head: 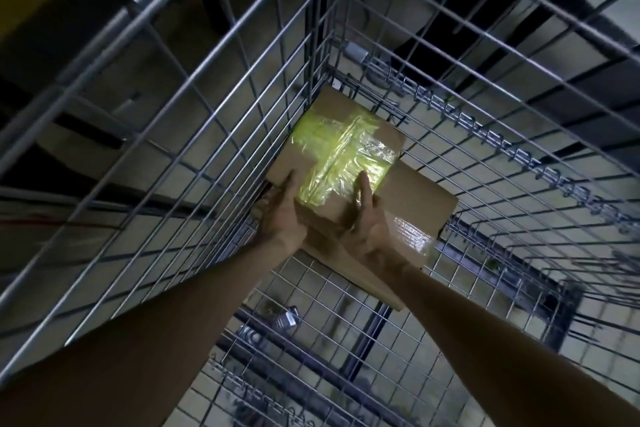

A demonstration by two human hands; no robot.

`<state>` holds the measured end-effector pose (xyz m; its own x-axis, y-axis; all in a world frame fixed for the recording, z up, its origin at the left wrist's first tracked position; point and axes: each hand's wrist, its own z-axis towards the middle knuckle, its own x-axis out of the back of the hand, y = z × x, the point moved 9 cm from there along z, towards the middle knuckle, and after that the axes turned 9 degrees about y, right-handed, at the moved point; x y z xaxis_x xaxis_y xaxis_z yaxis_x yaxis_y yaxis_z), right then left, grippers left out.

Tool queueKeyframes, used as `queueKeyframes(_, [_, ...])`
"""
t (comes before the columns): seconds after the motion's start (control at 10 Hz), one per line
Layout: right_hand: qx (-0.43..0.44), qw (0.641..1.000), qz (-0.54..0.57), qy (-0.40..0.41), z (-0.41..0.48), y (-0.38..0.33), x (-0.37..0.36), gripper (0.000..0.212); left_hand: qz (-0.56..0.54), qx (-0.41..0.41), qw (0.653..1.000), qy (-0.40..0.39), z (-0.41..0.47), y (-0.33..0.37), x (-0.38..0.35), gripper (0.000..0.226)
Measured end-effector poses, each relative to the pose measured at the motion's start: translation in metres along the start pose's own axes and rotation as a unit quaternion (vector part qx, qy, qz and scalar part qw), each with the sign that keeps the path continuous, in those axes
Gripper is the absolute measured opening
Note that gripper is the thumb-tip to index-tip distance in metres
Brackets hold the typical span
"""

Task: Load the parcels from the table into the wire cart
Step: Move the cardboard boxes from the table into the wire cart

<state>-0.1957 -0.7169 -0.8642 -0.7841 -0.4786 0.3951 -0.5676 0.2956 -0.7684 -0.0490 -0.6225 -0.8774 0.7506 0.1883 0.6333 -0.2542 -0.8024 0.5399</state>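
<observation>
I look down into the wire cart (221, 107). A brown cardboard parcel (332, 118) with yellow-green tape under clear film sits in the far left corner of the cart floor. It lies on top of a larger flat cardboard parcel (419, 198) with a shiny clear-tape patch. My left hand (280, 215) holds the upper parcel's near left edge, thumb on top. My right hand (367, 218) grips its near right edge, thumb lying on the taped top. Both forearms reach down into the cart.
Wire mesh walls rise on the left and at the back. The mesh floor (502, 170) shows to the right and in front of the parcels. A small dark object (287, 319) lies under the floor mesh near my arms. The table is out of view.
</observation>
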Motion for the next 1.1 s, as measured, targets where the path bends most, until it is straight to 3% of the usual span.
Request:
queueKeyframes(0.1, [0.003, 0.989, -0.141, -0.036, -0.022, 0.000, 0.012, 0.079, 0.023, -0.028, 0.999, -0.034, -0.028, 0.002, 0.002, 0.104])
queueKeyframes(0.2, [-0.030, 0.977, -0.205, -0.055, -0.057, -0.005, 0.035, 0.100, 0.034, -0.038, 0.997, -0.052, -0.055, 0.001, 0.004, 0.099])
queueKeyframes(0.4, [-0.057, 0.976, -0.207, -0.025, -0.153, -0.042, 0.088, 0.092, 0.131, -0.088, 0.985, -0.068, -0.142, 0.039, 0.053, 0.076])
queueKeyframes(0.5, [-0.080, 0.978, -0.190, -0.036, -0.210, -0.074, 0.096, 0.095, 0.133, -0.097, 0.982, -0.091, -0.186, 0.056, 0.083, 0.080])
queueKeyframes(0.7, [-0.019, 0.975, -0.220, -0.018, -0.313, -0.170, 0.130, 0.090, 0.136, -0.127, 0.978, -0.089, -0.299, 0.111, 0.179, 0.077])
queueKeyframes(0.9, [0.021, 0.968, -0.245, -0.050, -0.391, -0.253, 0.159, 0.078, 0.138, -0.181, 0.973, -0.038, -0.381, 0.152, 0.262, 0.071])
queueKeyframes(1.1, [0.113, 0.959, -0.250, -0.076, -0.448, -0.304, 0.174, 0.079, 0.125, -0.164, 0.975, 0.085, -0.459, 0.162, 0.331, 0.060])
